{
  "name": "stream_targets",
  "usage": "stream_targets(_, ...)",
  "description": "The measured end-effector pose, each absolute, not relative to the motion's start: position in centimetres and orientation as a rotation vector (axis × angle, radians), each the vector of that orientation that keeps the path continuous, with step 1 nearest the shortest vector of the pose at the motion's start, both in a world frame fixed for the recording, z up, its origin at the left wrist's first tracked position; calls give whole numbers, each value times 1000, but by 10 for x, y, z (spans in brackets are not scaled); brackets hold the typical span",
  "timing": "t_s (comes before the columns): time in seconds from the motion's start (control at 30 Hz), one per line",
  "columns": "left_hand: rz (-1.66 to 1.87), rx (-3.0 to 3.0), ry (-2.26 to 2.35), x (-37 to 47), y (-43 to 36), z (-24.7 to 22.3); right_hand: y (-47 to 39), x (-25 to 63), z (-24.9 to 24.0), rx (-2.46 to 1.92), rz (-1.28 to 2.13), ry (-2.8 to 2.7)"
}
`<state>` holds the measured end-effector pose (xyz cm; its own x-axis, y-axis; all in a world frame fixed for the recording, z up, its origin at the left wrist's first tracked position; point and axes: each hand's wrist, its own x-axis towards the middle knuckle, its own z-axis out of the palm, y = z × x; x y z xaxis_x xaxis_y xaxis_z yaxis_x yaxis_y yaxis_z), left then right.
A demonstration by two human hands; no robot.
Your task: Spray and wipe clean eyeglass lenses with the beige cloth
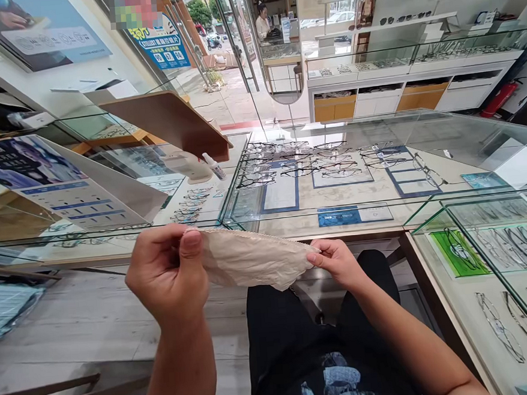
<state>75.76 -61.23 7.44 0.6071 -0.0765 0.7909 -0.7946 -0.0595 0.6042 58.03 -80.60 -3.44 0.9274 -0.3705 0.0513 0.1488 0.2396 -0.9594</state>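
A thin beige cloth [249, 257] with zigzag edges is stretched between my two hands, above my lap and in front of the glass counter. Thumb and curled fingers of my left hand [169, 270] pinch its left end. At the other end, my right hand [335, 260] grips a corner between thumb and fingers. The cloth sags a little and shows creases. Beyond it, several pairs of eyeglasses [297, 159] stand in rows on the glass counter top [358, 194]. A small white spray bottle [214, 166] stands to their left.
A desk calendar [59, 181] stands at the left, near a tilted brown board [167, 117]. At the right, a glass case [482, 302] holds more eyeglasses. A person [263, 23] appears in the oval mirror [281, 70] at the back. A red fire extinguisher [500, 98] stands far right.
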Motion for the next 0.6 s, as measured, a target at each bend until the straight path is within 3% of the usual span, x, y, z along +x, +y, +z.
stream_targets(0.3, 622, 1542, -720, 755, -610, 67, -812, 575, -37, -1432, -412, 212)
stream_targets(0.6, 724, 1552, -606, 761, -612, 62, -807, 575, -39, -1240, -420, 282)
